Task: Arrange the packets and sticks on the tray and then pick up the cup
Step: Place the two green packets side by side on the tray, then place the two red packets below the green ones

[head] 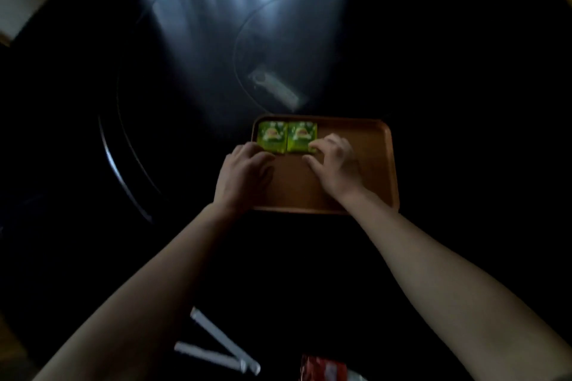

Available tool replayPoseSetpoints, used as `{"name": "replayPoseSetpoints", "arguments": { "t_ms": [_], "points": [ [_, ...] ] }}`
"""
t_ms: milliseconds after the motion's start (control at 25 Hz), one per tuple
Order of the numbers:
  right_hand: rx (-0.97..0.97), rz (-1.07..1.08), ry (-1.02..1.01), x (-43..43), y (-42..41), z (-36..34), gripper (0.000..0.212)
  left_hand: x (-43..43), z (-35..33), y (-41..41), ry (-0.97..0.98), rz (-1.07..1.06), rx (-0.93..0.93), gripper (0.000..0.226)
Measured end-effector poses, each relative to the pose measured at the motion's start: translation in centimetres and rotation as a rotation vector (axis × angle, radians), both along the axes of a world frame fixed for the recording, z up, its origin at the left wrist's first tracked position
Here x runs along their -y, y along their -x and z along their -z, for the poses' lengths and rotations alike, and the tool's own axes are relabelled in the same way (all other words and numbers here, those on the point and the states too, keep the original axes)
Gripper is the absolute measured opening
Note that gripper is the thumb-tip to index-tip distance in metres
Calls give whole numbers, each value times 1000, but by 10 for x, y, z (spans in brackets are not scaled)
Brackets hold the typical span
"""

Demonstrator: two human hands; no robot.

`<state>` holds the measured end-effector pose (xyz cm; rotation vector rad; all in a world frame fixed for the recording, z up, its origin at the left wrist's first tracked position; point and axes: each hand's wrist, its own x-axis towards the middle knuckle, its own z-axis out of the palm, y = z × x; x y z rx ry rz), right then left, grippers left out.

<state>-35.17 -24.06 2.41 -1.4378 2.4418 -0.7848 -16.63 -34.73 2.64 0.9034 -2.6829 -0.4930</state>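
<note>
1. Left hand (244, 172): set at the tray's (365, 195) left edge, fingertips touching the near-left corner of the left green packet (271, 137). Grip looks loose, nothing enclosed; exact finger state can't be told through the blur.
2. Both packets are laid flat side by side in the tray's far-left corner, edges touching; right green packet (301, 136) just beside the first.
3. Right hand (335, 161): fingertips pressed on the right packet's near-right corner, grip unclenched, nothing lifted.
4. White sticks (216, 346) are lying on the dark bench (433, 71) at the near edge, well behind both hands, long axes roughly crossing. Left hand is judged nearer; a pull-back toward the body is needed.
5. Red packet (322, 370) is seen near the sticks, right-hand side.
6. No cup can be made out.
</note>
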Motion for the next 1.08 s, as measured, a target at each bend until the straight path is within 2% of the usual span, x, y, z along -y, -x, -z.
{"name": "replayPoseSetpoints", "arguments": {
  "t_ms": [240,440,560,680,800,1000,1080],
  "points": [
    [187,-50,-58,-101,-52,-20,24,-113,-14,-74,-69,-25,-136,19],
    [273,-5,-94,-227,-105,-13,19,-226,4,-143,-282,69,0,29],
    [311,-6,-283,-288,-129,5,22,-270,14,-158,-407,94,126,41],
    [239,-50,-425,-318,-148,20,26,-291,26,-162,-393,156,213,52],
    [114,-65,-459,-319,-155,29,30,-302,37,-163,-312,209,314,62],
    [-25,-76,-480,-302,-159,28,28,-309,42,-154,-285,78,265,49],
    [-39,-95,-500,-297,-159,26,27,-312,41,-152,-260,54,268,53]
  ]
}}
